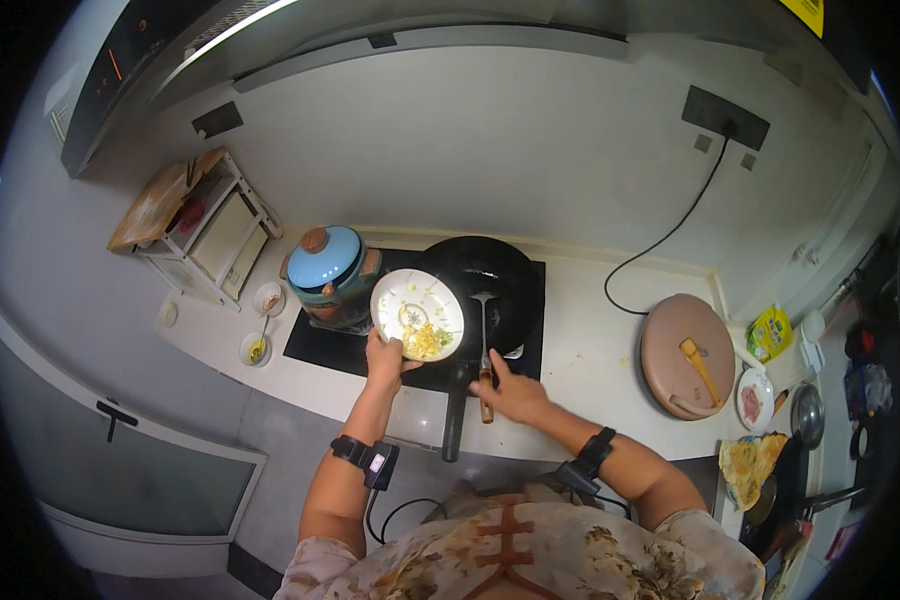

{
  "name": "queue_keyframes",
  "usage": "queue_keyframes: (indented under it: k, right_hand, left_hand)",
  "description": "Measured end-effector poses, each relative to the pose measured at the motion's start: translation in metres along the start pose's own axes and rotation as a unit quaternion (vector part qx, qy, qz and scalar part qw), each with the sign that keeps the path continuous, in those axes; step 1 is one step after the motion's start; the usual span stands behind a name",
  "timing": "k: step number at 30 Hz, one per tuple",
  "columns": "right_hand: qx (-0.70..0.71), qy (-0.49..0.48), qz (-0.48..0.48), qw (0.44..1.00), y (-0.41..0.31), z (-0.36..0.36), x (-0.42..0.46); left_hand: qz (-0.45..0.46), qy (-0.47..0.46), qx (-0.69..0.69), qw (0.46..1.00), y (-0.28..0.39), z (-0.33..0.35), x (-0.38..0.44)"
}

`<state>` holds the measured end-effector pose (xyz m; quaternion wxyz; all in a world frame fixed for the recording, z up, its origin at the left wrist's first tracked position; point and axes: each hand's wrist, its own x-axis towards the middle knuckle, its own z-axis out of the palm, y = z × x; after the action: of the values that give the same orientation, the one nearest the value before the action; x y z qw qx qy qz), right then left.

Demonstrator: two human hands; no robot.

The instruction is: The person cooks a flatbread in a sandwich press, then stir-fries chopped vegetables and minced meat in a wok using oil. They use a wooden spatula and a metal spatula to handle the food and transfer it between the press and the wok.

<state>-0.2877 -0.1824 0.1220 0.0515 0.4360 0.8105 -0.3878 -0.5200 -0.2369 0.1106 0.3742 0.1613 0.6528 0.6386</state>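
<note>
My left hand [386, 360] grips the near rim of a white patterned plate [397, 300], thumb on top. Chopped pale-yellow bits [420, 341], perhaps garlic, and some chopped green pieces lie towards its lower right; it is held beside the wok. A black wok [521, 300] sits on the black cooktop [330, 351], its long handle [454, 420] towards me. Inside, the metal head of a spatula [484, 322] rests. Around its wooden handle is my right hand [514, 390], thumb across it and index finger alongside; the wok's bottom is partly hidden.
Left of the wok stands a lidded blue pot [326, 259]. Two small bowls [255, 349] are by the cooktop's left edge, near a white rack [225, 240]. Rightward lie a round pink appliance [682, 330] with a wooden spatula [697, 367], a meat plate [754, 401] and flatbreads [750, 461].
</note>
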Motion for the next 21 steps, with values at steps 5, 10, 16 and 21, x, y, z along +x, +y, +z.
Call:
queue_keyframes:
  k: [5,10,16,21]
  right_hand:
    - [0.05,0.126,0.07,0.988,0.024,0.036,0.037]
    - [0.181,0.234,0.029,0.955,0.063,0.014,0.006]
    - [0.278,0.254,0.048,0.925,0.084,-0.007,-0.054]
    - [0.28,0.277,0.032,0.918,0.088,-0.004,-0.079]
  left_hand:
    - [0.16,0.044,0.21,0.964,0.0,0.013,0.04]
    - [0.286,0.054,0.4,0.869,0.0,0.03,0.069]
    - [0.41,-0.001,0.473,0.78,0.001,0.058,0.076]
    - [0.429,-0.017,0.468,0.772,-0.001,0.066,0.084]
